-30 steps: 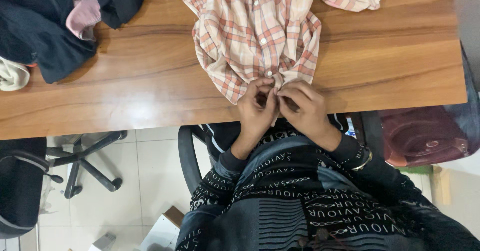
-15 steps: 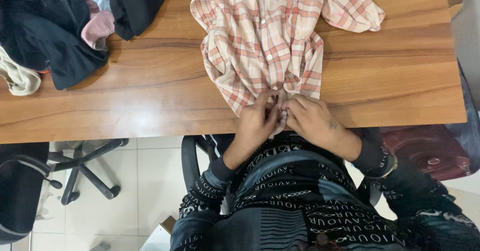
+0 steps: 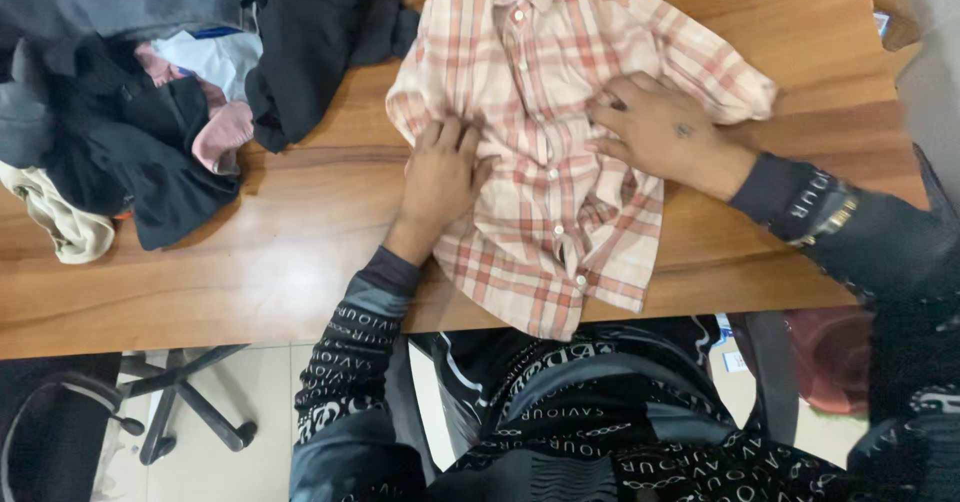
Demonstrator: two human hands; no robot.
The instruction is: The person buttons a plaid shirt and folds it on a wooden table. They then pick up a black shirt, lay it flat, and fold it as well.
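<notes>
A small orange-and-white plaid shirt (image 3: 545, 177) lies buttoned, front up, on the wooden table (image 3: 240, 262), its hem hanging slightly over the near edge. My left hand (image 3: 440, 177) rests flat on the shirt's left side, fingers spread on the cloth. Across the button line, my right hand (image 3: 660, 132) presses flat on the right side near the sleeve. Neither hand grips anything. Both arms wear dark patterned sleeves, and a watch shows on the right wrist.
A heap of dark, pink, white and cream clothes (image 3: 150, 102) covers the table's far left. A office chair base (image 3: 190, 412) stands on the tiled floor at lower left. A maroon bag (image 3: 830, 362) sits under the table at right.
Both hands left the bottom button at the hem and moved up and apart, flat onto the shirt's two sides. The shirt now lies spread out; the view has shifted toward the table.
</notes>
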